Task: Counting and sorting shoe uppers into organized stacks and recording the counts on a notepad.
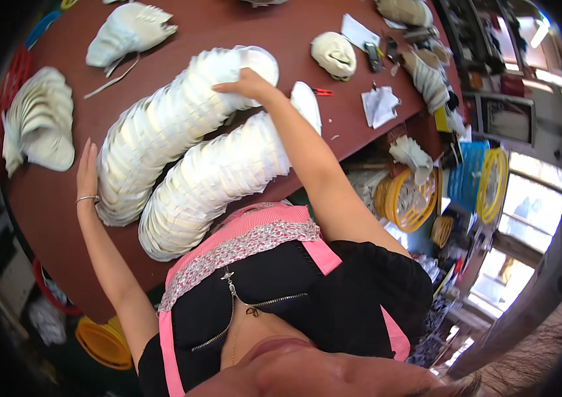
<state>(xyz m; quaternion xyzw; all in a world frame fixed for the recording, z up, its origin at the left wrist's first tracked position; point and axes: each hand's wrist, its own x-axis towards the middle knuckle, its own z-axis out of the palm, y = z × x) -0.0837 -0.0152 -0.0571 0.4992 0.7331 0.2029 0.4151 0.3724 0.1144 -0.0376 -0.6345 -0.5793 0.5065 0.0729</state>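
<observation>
Two long curved stacks of nested white, thin-edged pieces lie side by side on the reddish-brown table (pixel 307 30). My left hand (pixel 88 173), a bracelet at its wrist, rests with straight fingers against the left end of the farther stack (pixel 162 116). At that stack's right end, my right hand (pixel 249 86) lies on top with its thumb spread; its other fingers are partly hidden. The nearer stack (pixel 218 169) runs beneath my right forearm, close to my pink apron (pixel 241 231). What kind of pieces these are, I cannot tell.
Smaller white bundles, one at the far left (pixel 40 122) and another at the back (pixel 129 33), lie on the table. A rounded cream bundle (pixel 334 56), red-handled snips (pixel 322 92) and crumpled white paper (pixel 380 107) are to the right. Yellow baskets (pixel 408 202) stand beyond the edge.
</observation>
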